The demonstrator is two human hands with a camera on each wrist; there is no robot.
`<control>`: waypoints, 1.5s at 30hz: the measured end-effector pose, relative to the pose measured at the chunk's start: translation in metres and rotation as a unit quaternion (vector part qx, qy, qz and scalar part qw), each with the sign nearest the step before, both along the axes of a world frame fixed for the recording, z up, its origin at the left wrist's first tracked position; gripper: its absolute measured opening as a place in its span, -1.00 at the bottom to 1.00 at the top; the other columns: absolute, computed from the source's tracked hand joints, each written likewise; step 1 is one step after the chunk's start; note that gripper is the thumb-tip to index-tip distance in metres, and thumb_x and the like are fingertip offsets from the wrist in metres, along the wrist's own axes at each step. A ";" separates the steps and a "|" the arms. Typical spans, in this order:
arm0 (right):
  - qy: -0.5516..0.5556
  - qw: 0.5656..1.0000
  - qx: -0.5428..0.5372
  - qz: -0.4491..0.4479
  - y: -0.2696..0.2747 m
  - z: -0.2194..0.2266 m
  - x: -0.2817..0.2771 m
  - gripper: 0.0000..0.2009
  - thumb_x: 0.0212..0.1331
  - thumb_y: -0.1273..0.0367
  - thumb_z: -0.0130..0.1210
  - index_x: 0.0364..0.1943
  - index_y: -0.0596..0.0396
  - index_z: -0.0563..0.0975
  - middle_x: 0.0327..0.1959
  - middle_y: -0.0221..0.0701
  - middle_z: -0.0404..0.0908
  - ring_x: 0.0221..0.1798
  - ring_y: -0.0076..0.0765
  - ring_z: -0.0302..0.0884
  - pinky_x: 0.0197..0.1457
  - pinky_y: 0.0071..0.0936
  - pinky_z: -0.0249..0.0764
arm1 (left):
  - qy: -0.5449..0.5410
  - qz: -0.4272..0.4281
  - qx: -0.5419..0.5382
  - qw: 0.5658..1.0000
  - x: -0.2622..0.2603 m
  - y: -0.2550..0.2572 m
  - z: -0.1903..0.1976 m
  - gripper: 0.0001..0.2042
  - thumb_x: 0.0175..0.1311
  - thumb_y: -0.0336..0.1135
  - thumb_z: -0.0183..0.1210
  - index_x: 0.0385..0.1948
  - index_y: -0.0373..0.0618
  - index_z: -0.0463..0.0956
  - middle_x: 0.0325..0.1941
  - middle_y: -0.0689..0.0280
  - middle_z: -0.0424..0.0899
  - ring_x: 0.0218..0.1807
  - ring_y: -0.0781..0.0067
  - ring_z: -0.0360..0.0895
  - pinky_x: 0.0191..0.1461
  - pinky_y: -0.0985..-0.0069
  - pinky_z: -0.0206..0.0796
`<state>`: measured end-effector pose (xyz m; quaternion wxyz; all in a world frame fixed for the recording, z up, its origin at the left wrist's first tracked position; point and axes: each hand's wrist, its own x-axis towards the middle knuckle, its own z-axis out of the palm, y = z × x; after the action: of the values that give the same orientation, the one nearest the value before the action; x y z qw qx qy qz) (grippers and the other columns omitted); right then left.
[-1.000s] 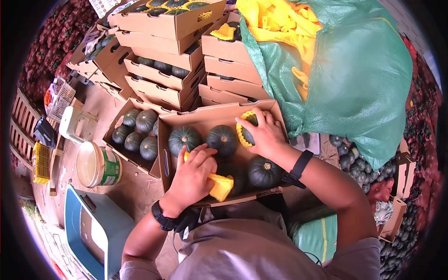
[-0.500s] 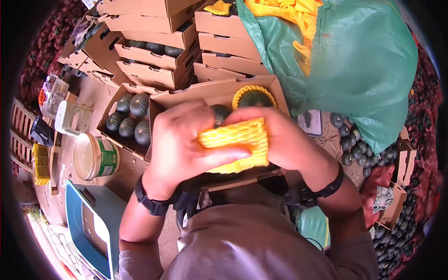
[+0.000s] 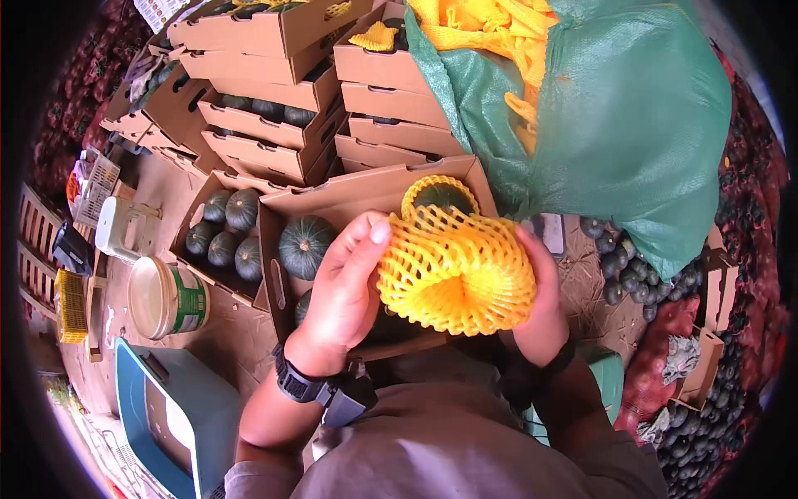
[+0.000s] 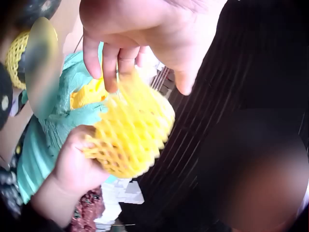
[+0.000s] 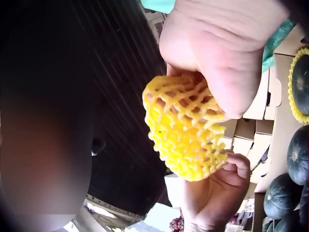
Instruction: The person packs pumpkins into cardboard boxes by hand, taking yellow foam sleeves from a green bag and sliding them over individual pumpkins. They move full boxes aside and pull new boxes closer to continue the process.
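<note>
A yellow foam fruit net [image 3: 457, 270] is held up between both hands over a cardboard box [image 3: 366, 200], its near end folded inward like a funnel. My right hand [image 3: 542, 299] grips its side, thumb on one face and fingers behind in the right wrist view. My left hand [image 4: 149, 36] has its fingers extended at the opposite edge of the net, the thumb spread away in the left wrist view. Dark green squash [image 3: 306, 247] sit in the box; one squash [image 3: 440, 196] at the back right wears a yellow net collar. The raised net hides several others.
A green woven sack [image 3: 632, 141] full of yellow nets stands at the back right. Stacked cardboard boxes [image 3: 258, 154] rise behind. Another box of squash [image 3: 223, 249], a white bucket [image 3: 154, 299] and a blue bin [image 3: 187, 399] are on the left. Loose squash [image 3: 636, 274] lie right.
The right hand left the back-right squash, now with its net collar around it. Both hands came together on another net, then moved apart as it opened into a wide funnel.
</note>
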<state>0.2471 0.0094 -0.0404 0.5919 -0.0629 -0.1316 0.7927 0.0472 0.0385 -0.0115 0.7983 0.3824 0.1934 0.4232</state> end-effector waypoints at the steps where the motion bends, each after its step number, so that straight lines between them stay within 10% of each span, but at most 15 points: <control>1: -0.017 0.999 -0.005 -0.031 -0.022 0.015 -0.006 -0.43 0.26 0.23 -0.02 0.30 0.17 0.16 0.31 -0.19 0.26 0.32 -0.18 0.28 0.37 -0.17 0.17 | -0.019 0.044 0.040 0.998 -0.002 -0.003 -0.005 -0.49 0.20 -0.06 0.22 0.11 -0.16 0.40 0.08 0.22 0.47 0.09 0.46 0.42 0.14 0.45 0.22; 5: -0.229 0.962 0.131 -0.068 -0.029 -0.005 -0.004 -0.44 0.22 0.09 0.05 0.21 0.12 0.31 0.23 -0.27 0.35 0.34 -0.18 0.20 0.39 -0.13 0.07 | 0.371 0.264 0.617 0.642 -0.010 -0.008 0.011 -0.49 -0.14 -0.18 0.39 0.00 0.14 0.58 0.31 0.11 0.24 0.38 0.05 0.02 0.32 0.09 -0.03; 8: -0.227 0.945 -0.046 -0.231 -0.007 0.008 -0.006 -0.55 0.34 -0.03 -0.23 -0.14 0.06 0.48 -0.01 -0.27 0.51 0.09 -0.32 0.39 0.18 -0.25 0.20 | 0.327 0.127 0.516 0.782 0.000 -0.007 0.006 -0.88 -0.02 -0.30 0.32 -0.47 -0.02 0.58 -0.13 0.23 0.53 -0.06 0.19 0.43 0.11 0.27 0.17; 9: -0.257 0.963 0.016 -0.079 -0.016 0.009 -0.010 -0.64 0.33 0.06 -0.11 -0.25 0.06 0.51 -0.16 -0.30 0.56 -0.02 -0.43 0.45 0.05 -0.37 0.30 | 0.336 0.053 0.480 0.808 0.001 -0.007 -0.003 -0.87 0.03 -0.32 0.30 -0.55 -0.07 0.52 -0.31 0.29 0.59 -0.24 0.26 0.51 0.01 0.34 0.23; 11: -0.622 0.765 0.169 -0.021 -0.048 0.022 -0.029 -0.77 0.30 0.20 0.01 -0.33 0.07 0.51 -0.29 -0.38 0.58 -0.20 -0.56 0.49 -0.11 -0.51 0.37 | 0.209 -0.051 0.205 0.955 -0.001 -0.009 -0.013 -0.85 0.10 -0.31 0.23 -0.46 -0.13 0.46 -0.45 0.41 0.54 -0.37 0.41 0.48 -0.12 0.43 0.26; 12: -0.596 0.800 0.066 -0.026 -0.050 0.016 -0.020 -0.85 0.25 0.31 0.08 -0.28 0.10 0.51 -0.35 -0.44 0.59 -0.30 -0.63 0.50 -0.19 -0.55 0.42 | 0.073 -0.114 -0.020 0.991 -0.002 -0.008 -0.015 -0.80 0.09 -0.30 0.21 -0.33 -0.17 0.46 -0.33 0.36 0.55 -0.27 0.43 0.49 -0.09 0.45 0.28; 13: -0.409 0.899 -0.093 -0.129 -0.047 0.023 -0.015 -0.83 0.26 0.29 0.06 -0.29 0.12 0.52 -0.34 -0.47 0.59 -0.31 -0.63 0.51 -0.10 -0.56 0.44 | -0.131 -0.168 -0.192 0.958 0.004 -0.013 -0.012 -0.73 0.07 -0.29 0.19 -0.24 -0.20 0.44 -0.25 0.32 0.54 -0.22 0.45 0.48 -0.06 0.45 0.28; 15: -0.219 0.952 -0.183 -0.111 -0.039 0.034 0.018 -0.82 0.27 0.31 0.05 -0.25 0.14 0.52 -0.37 -0.48 0.59 -0.29 -0.62 0.52 -0.05 -0.59 0.43 | -0.087 -0.201 -0.150 0.964 0.016 -0.025 -0.009 -0.67 0.04 -0.38 0.12 -0.12 -0.27 0.39 -0.08 0.25 0.51 -0.11 0.38 0.48 -0.03 0.44 0.30; 19: -0.661 0.748 -0.027 0.043 -0.077 0.035 0.038 -0.47 0.24 0.41 0.07 0.29 0.03 0.18 0.08 -0.21 0.41 0.04 -0.49 0.42 0.07 -0.48 0.40 | 0.485 -0.014 0.296 0.823 0.025 0.008 -0.052 -0.68 0.08 -0.51 0.06 -0.06 -0.29 0.42 -0.32 0.04 0.61 -0.29 0.25 0.58 -0.15 0.42 0.37; 24: -0.497 0.823 -0.204 0.187 -0.063 -0.022 0.038 -0.21 0.21 0.47 -0.05 0.43 -0.21 -0.26 0.26 -0.24 0.24 0.09 -0.31 0.47 0.03 -0.31 0.52 | 0.614 -0.271 0.267 0.691 0.072 0.026 -0.070 -0.56 0.20 -0.09 0.03 -0.13 -0.38 0.49 -0.16 -0.12 0.60 -0.04 -0.07 0.53 0.03 0.26 0.34; 27: -0.337 0.898 -0.258 0.115 -0.050 -0.056 0.035 -0.29 0.25 0.45 -0.16 0.43 -0.21 -0.21 0.32 -0.30 0.19 0.20 -0.28 0.40 0.10 -0.24 0.50 | 0.617 -0.168 0.263 0.722 0.070 0.027 -0.076 -0.52 0.14 -0.01 0.07 -0.22 -0.36 0.56 -0.22 -0.15 0.60 -0.09 -0.05 0.56 0.01 0.24 0.36; 29: -0.351 0.912 -0.212 0.009 -0.065 -0.039 0.017 -0.33 0.26 0.47 -0.20 0.43 -0.16 -0.16 0.34 -0.28 0.17 0.26 -0.32 0.34 0.19 -0.29 0.42 | 0.482 -0.128 0.171 0.849 0.043 0.026 -0.087 -0.53 0.21 -0.07 0.05 -0.05 -0.35 0.47 -0.06 -0.08 0.59 0.02 0.13 0.55 0.13 0.35 0.32; 32: -0.569 0.809 0.034 -0.141 -0.060 -0.035 0.002 -0.54 0.34 0.44 -0.26 0.32 0.19 0.13 0.27 -0.28 0.27 0.27 -0.38 0.28 0.34 -0.44 0.17 | 0.206 -0.084 0.048 0.974 0.026 0.003 -0.063 -0.59 0.32 -0.22 -0.05 0.09 -0.31 0.38 0.08 0.12 0.54 0.11 0.35 0.48 0.22 0.45 0.25; 41: -0.263 0.942 -0.207 -0.038 -0.014 -0.014 -0.035 -0.60 0.37 0.17 -0.25 0.02 0.19 0.43 -0.02 -0.29 0.56 0.02 -0.35 0.52 0.17 -0.38 0.38 | 0.000 0.015 -0.121 0.992 -0.003 -0.003 -0.037 -0.43 0.42 0.05 -0.20 0.31 -0.17 0.14 0.11 0.20 0.47 0.14 0.46 0.41 0.24 0.49 0.22; 45: -0.442 0.857 0.116 -0.240 -0.012 -0.005 -0.034 -0.78 0.32 0.31 -0.06 -0.22 0.21 0.47 -0.33 -0.39 0.54 -0.24 -0.46 0.49 -0.03 -0.55 0.35 | 0.137 -0.114 -0.134 0.975 -0.024 0.005 -0.040 -0.34 0.39 0.20 -0.25 0.37 -0.07 0.02 0.16 0.23 0.39 0.16 0.47 0.35 0.31 0.48 0.10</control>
<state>0.2129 -0.0025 -0.0458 0.6463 -0.3673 -0.4509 0.4940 0.0232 0.0439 -0.0513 0.8512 0.3460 0.3112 0.2428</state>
